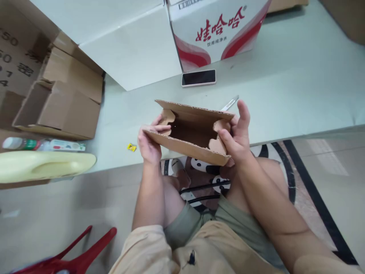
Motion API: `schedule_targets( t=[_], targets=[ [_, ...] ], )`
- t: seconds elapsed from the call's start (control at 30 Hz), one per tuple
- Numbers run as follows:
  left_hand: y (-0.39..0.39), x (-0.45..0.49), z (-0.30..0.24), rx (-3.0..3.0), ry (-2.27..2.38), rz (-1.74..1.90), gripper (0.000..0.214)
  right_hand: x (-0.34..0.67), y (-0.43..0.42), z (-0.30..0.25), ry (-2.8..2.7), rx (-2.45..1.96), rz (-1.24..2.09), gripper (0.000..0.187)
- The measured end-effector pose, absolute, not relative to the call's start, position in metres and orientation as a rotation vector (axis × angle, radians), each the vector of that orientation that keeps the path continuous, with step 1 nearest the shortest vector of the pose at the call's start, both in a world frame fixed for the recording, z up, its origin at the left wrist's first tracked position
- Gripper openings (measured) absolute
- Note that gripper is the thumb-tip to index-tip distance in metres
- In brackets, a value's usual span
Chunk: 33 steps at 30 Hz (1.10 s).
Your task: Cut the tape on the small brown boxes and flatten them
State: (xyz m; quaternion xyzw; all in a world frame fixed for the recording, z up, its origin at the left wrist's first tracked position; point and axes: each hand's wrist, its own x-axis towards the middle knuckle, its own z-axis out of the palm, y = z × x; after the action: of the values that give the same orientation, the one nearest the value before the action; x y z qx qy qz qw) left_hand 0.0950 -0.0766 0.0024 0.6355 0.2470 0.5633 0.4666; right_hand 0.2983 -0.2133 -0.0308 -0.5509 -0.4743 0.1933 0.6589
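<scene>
Between my two hands is a small brown cardboard box (188,147), held above the table's front edge with its open top facing me. Its long flaps stand out at the front and back, and the short end flaps fold inward. My left hand (150,140) grips the left end, fingers over the small flap there. At the right end, my right hand (236,137) holds the box with the thumb on the inner flap and one finger raised. Just behind the box a clear pen-like stick (230,102) lies partly hidden.
A phone (199,78) lies beyond the box, before a white and red carton (219,34). Opened cardboard boxes (71,102), a bottle (25,144) and a pale yellow container (48,165) are at the left. A yellow wrapper (131,147) sits near my left hand.
</scene>
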Motion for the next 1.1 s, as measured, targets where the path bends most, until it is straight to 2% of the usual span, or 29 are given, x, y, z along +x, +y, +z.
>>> schedule_targets(
  t=[0.07,0.2,0.3,0.47,0.6,0.7,0.9,1.1],
  targets=[
    [-0.077,0.093,0.001,1.571,0.688,1.374,0.06,0.298,-0.211,-0.025,-1.026,-1.17,0.468,0.063],
    [-0.078,0.092,-0.005,1.633,0.795,1.371,0.057,0.297,-0.208,-0.019,-0.975,-1.093,0.476,0.018],
    [-0.075,0.092,-0.014,1.682,0.821,1.41,0.042,0.296,-0.209,-0.018,-0.934,-1.029,0.479,0.021],
    [-0.066,0.087,-0.028,1.829,0.776,1.429,0.053,0.293,-0.211,-0.017,-0.908,-0.975,0.439,0.029],
    [-0.068,0.084,-0.025,1.942,0.809,1.321,0.034,0.291,-0.21,-0.013,-0.907,-1.086,0.431,0.039],
    [-0.073,0.084,-0.021,1.907,0.838,1.329,0.029,0.29,-0.21,-0.012,-0.903,-1.124,0.42,0.042],
    [-0.076,0.082,-0.019,1.8,0.903,1.368,0.032,0.292,-0.217,-0.021,-0.995,-1.172,0.261,0.03],
    [-0.069,0.072,-0.017,1.449,0.999,1.487,0.033,0.301,-0.222,-0.023,-1.042,-1.316,0.087,0.029]
  ],
)
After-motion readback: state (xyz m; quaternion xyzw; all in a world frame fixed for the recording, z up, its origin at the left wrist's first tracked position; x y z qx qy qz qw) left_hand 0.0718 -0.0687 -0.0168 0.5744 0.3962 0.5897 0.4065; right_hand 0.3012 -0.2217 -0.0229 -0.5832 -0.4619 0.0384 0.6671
